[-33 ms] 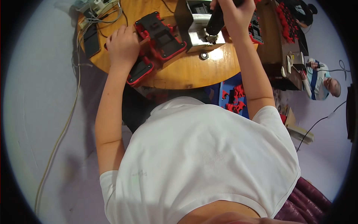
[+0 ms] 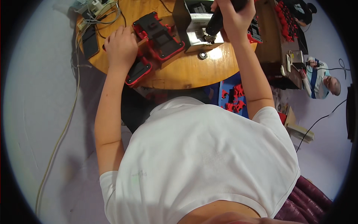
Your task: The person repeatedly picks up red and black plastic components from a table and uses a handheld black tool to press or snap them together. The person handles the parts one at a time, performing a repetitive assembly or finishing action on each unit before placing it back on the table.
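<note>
Toward the left edge of the table (image 2: 194,74), the left hand (image 2: 122,46) lies half-curled over a red-and-black case (image 2: 139,71), its grip unclear; the right hand (image 2: 236,18) wraps a black tool (image 2: 215,24) above a metal box (image 2: 192,44). Wood separates box and near edge.

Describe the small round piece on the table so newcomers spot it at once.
Find the wooden table, then the shiny box by the right hand. Just below that box in the picture lies the small round piece, pale-centred, unlike the blocky red-edged cases to its left.
</note>
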Demonstrator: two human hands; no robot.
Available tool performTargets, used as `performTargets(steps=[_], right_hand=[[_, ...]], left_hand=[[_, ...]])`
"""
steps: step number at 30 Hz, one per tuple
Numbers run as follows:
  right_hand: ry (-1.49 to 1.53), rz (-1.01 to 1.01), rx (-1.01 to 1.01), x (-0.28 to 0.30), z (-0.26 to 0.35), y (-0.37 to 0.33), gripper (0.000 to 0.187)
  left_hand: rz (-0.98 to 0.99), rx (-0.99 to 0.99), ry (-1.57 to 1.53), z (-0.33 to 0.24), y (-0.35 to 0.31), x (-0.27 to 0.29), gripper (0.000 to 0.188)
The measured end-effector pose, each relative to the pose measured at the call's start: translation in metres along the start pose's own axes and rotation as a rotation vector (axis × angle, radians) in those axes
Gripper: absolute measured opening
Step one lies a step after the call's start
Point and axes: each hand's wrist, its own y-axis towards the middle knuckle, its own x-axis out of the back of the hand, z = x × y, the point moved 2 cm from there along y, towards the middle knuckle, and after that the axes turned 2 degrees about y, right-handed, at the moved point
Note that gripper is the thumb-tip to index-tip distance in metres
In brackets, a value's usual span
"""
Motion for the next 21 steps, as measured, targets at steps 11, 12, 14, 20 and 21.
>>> performTargets(steps=[11, 12, 14, 20, 21], right_hand=[[-0.016, -0.059, -0.007, 0.015, -0.010, -0.032, 0.028], [-0.002, -0.045, -0.133, 0.013, -0.008, -0.027, 0.028], [0.027, -0.013, -0.382, 0.005, 0.003, -0.012, 0.027], [0.376, -0.010, -0.139, -0.076, 0.025, 0.023, 0.034], [0.440, -0.021, -0.037, -0.098, 0.015, 0.026, 0.033]], left_hand=[[-0.016, 0.020, -0.151, 0.015, -0.002, -0.010, 0.043], [0.009, 0.042, -0.270, 0.023, -0.001, -0.008, 0.048], [-0.015, 0.079, -0.269, 0.030, -0.006, -0.005, 0.063], [-0.146, 0.152, -0.319, 0.051, -0.029, -0.018, 0.094], [-0.094, 0.162, -0.357, 0.048, -0.028, -0.012, 0.093]])
